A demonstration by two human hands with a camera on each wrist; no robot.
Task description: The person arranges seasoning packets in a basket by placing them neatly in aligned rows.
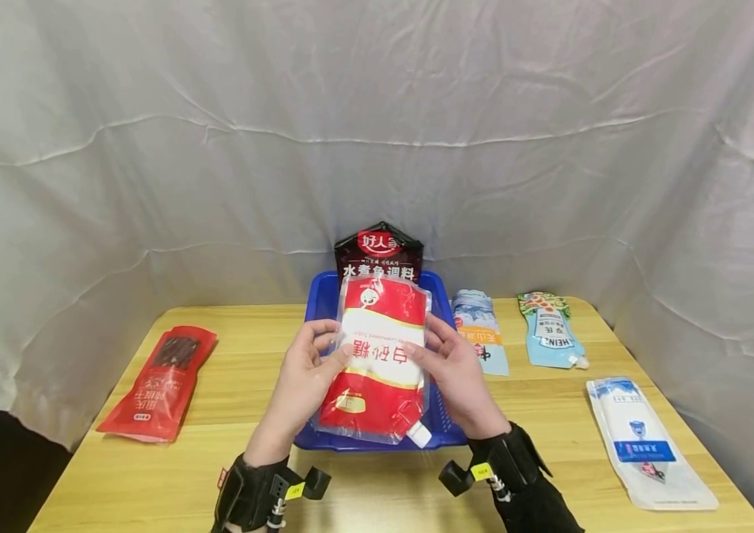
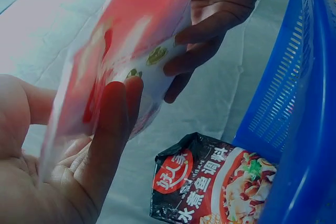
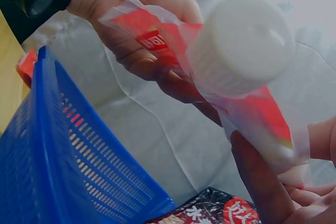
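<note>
- The red-and-white spouted pouch (image 1: 380,363) is held at centre frame above the blue basket (image 1: 440,437), pinched at its side edges by the left hand (image 1: 307,374) and the right hand (image 1: 457,370).
- Slipping is judged the main risk: the film is glossy and slack, and each grip is only fingertips on an edge.
- The contents could sag toward the white cap (image 3: 244,43), tilting the pouch.
- The basket is rigid, perforated plastic; the dark packet (image 1: 379,255) inside is crinkled.

Glossy plastic pouch (image 1: 380,359), wooden table (image 1: 230,414)
</note>
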